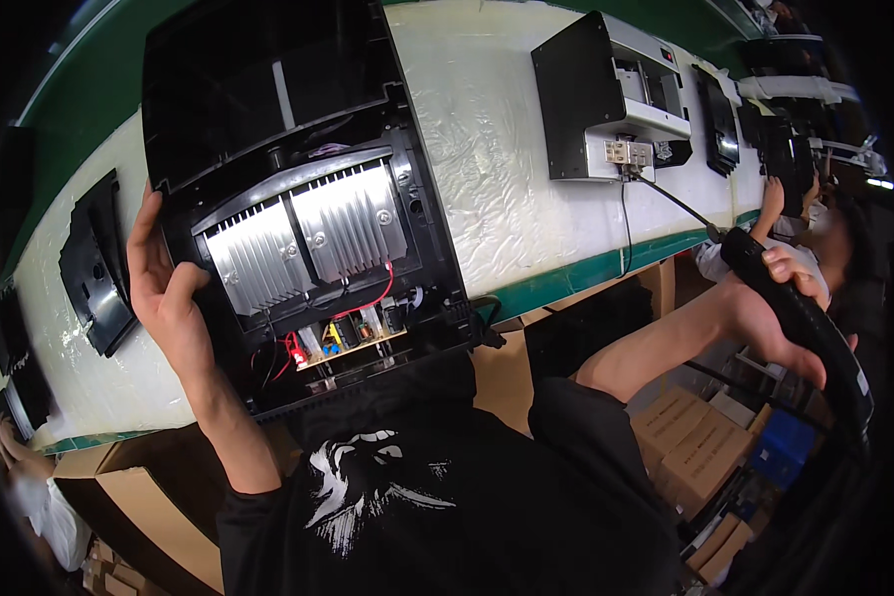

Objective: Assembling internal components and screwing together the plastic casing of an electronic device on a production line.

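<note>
Your left hand (164, 288) steadies the open black appliance housing (308, 238), fingers holding its left edge; your right hand (780, 298) grips the electric screwdriver (805, 318), next bring it over a screw

Ribbed, bright bare-metal heat sinks (303, 243) are set in a matt black plastic housing (298, 189); crinkled glossy white film (507, 149) is spread beneath.
</note>
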Motion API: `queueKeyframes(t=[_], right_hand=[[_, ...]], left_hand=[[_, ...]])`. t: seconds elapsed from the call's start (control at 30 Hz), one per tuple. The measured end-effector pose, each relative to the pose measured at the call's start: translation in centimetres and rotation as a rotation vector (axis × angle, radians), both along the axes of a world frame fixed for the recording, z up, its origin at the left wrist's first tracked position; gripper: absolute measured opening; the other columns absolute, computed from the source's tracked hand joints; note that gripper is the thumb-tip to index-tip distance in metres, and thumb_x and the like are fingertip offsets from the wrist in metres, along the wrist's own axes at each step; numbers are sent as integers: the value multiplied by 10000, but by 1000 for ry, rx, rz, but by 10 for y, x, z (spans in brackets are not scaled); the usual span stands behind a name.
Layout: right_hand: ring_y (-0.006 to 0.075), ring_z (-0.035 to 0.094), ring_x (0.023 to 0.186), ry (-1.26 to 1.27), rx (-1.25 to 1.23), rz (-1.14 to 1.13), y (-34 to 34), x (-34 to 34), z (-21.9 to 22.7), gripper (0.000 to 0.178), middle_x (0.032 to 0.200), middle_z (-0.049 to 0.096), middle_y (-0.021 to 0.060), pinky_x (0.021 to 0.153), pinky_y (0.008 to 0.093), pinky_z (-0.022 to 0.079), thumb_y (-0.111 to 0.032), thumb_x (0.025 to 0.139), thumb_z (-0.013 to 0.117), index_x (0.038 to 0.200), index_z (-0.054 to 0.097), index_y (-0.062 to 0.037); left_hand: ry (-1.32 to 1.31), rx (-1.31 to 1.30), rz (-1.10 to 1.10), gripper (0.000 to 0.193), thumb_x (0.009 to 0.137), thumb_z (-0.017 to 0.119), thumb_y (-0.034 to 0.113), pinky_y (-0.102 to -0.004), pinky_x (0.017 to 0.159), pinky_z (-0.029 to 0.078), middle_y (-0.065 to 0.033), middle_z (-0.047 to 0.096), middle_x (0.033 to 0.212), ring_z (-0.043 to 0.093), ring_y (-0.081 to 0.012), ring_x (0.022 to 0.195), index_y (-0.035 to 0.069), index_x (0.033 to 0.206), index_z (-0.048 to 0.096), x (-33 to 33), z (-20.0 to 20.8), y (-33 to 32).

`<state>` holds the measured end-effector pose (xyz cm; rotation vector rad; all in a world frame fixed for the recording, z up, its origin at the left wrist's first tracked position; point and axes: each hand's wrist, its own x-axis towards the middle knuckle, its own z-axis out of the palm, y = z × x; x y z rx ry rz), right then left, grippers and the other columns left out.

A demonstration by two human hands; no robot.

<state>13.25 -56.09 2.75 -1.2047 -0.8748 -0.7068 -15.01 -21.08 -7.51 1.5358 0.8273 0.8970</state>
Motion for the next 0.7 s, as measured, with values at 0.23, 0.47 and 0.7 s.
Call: queueKeyframes(t=[0.23, 0.47, 0.7], right_hand=[[257, 495, 456, -82, 7, 144, -10, 0, -4, 961, 637, 543, 142, 425, 369, 438, -874, 706, 217, 774, 558, 22], [252, 523, 511, -61, -133, 328, -6, 3, 2, 946, 685, 542, 170, 501, 385, 485, -843, 736, 263, 849, 570, 44], [224, 454, 560, 357, -200, 278, 10, 72, 23, 843, 662, 501, 103, 560, 372, 385, -807, 731, 254, 780, 533, -13]], left_hand=[[76, 29, 33, 712, 572, 390, -83, -345, 1119, 182, -193, 396, 1390, 289, -274, 1357, -81, 1283, 431, -1, 1, 1], [109, 42, 29, 716, 575, 396, -70, -344, 1122, 172, -190, 406, 1381, 287, -271, 1357, -77, 1290, 429, -1, -1, 2], [74, 26, 43, 695, 579, 382, -100, -340, 1113, 199, -185, 406, 1385, 299, -277, 1351, -73, 1271, 446, -2, -2, 3]])
